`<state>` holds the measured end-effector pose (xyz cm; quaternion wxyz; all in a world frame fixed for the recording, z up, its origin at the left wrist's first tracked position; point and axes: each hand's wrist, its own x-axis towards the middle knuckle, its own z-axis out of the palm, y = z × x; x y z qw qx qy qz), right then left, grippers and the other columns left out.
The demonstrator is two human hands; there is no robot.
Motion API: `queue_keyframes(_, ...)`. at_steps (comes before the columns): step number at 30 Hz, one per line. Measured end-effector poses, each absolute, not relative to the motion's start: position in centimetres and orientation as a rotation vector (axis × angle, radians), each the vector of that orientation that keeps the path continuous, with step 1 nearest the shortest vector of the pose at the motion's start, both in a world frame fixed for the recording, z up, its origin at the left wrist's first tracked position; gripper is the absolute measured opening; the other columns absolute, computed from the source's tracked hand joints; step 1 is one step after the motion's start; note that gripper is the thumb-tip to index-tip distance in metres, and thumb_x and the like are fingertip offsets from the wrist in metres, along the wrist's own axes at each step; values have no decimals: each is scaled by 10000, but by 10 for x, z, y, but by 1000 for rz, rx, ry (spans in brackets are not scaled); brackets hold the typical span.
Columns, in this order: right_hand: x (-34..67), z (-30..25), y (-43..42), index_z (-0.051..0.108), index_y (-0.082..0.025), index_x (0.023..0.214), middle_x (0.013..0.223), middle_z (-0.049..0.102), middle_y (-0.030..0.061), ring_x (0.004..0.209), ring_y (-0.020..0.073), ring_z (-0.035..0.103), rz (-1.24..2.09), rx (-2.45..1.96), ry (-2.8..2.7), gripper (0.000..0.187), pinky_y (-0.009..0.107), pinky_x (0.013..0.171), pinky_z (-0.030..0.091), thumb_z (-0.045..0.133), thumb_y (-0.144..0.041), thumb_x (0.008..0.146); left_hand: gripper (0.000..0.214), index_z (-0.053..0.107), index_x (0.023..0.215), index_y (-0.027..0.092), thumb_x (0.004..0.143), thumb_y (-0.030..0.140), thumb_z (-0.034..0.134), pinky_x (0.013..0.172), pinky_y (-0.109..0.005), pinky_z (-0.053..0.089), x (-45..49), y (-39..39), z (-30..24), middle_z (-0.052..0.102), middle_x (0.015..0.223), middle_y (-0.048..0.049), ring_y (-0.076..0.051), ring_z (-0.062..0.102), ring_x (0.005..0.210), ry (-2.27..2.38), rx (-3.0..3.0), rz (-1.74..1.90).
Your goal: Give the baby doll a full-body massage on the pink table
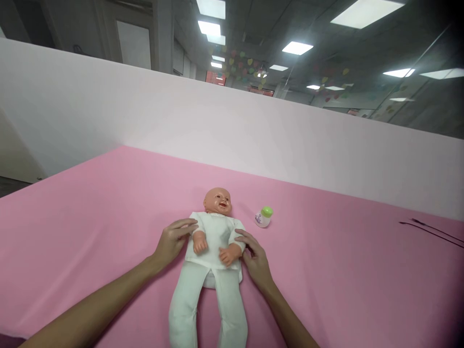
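A baby doll (pixel 215 241) with a bald plastic head, white cloth top and white cloth legs lies on its back, its head toward the far side. My left hand (pixel 174 240) holds the doll's upper arm at the left, fingers over the white sleeve. At the right, my right hand (pixel 255 256) has its fingers curled over the other sleeve near the doll's elbow; the thumb side is partly hidden. Just beyond the doll's right-hand shoulder is a small clear jar (pixel 263 218) with a green lid, tilted and apart from both hands.
A pink cloth (pixel 326 270) covers the table under the doll. Behind it runs a low white partition (pixel 232 125). Two thin black cables (pixel 431 234) lie at the far right. Ceiling lights (pixel 297 48) show above the partition.
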<state>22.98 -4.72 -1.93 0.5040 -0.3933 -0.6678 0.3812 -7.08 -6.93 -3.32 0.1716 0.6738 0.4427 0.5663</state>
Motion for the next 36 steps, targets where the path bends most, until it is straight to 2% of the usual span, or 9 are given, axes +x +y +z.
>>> queue_keyframes(3,229,-22,-50,805,-289,989,1306,710,63,1268,287,618,867,-957,-1733,263,479,1114,472,632,-205,810,441,801,1121,305,910,73,490,947,-398,577,-71,-69,-39,767,1196,-48,-223,700,1117,1167,2082,1599)
queue_keyframes(7,226,-22,-48,783,-272,1042,1301,713,71,1243,293,630,977,-994,-1493,252,460,1069,509,747,-291,794,369,800,1106,281,882,120,555,845,-365,595,-71,-69,-35,764,1199,-55,-249,701,1103,1310,1793,1589)
queue_keyframes(10,228,-21,-44,747,-255,1105,1122,759,59,984,231,700,1103,-1045,-1200,401,345,840,590,860,-368,738,239,786,1070,212,868,253,665,752,-336,587,-72,-66,-26,781,1114,-86,-269,720,993,1394,1408,1621)
queue_keyframes(14,242,-21,-35,744,-238,917,775,685,-23,616,111,573,1262,-1025,-833,385,223,578,529,950,-398,634,295,743,912,145,780,406,788,692,-320,570,-81,-60,-20,766,935,-100,-239,705,818,1333,984,1692)
queue_keyframes(19,251,-20,-31,769,-238,885,790,695,-24,635,113,586,1319,-1008,-771,392,236,649,569,980,-322,565,279,732,886,148,775,395,797,706,-314,561,-82,-60,-20,757,901,-89,-217,691,791,1338,904,1750)
queue_keyframes(22,245,-17,-36,797,-242,982,1032,764,32,901,202,692,1227,-1023,-1045,389,326,850,596,924,-291,617,198,769,958,173,822,312,729,717,-315,565,-76,-65,-22,786,980,-87,-251,720,894,1382,1167,1747)
queue_keyframes(26,236,-13,-45,834,-274,963,1291,718,66,1222,297,632,1068,-1022,-1592,211,454,1064,508,754,-284,768,292,819,1048,245,865,203,595,770,-347,596,-71,-70,-31,773,1187,-69,-272,722,1069,1324,1687,1592)
queue_keyframes(30,234,-12,-49,837,-306,963,1307,712,55,1258,290,618,1019,-1025,-1693,246,459,1090,486,677,-244,787,393,825,1051,289,837,134,535,823,-380,614,-71,-70,-35,765,1214,-50,-252,734,1061,1253,1824,1535)
queue_keyframes(36,235,-19,-42,791,-273,1076,1174,756,33,1062,232,688,1296,-1029,-1150,434,367,957,564,893,-273,654,237,799,1024,209,818,293,717,781,-352,596,-74,-65,-23,791,1095,-91,-279,728,999,1347,1311,1619)
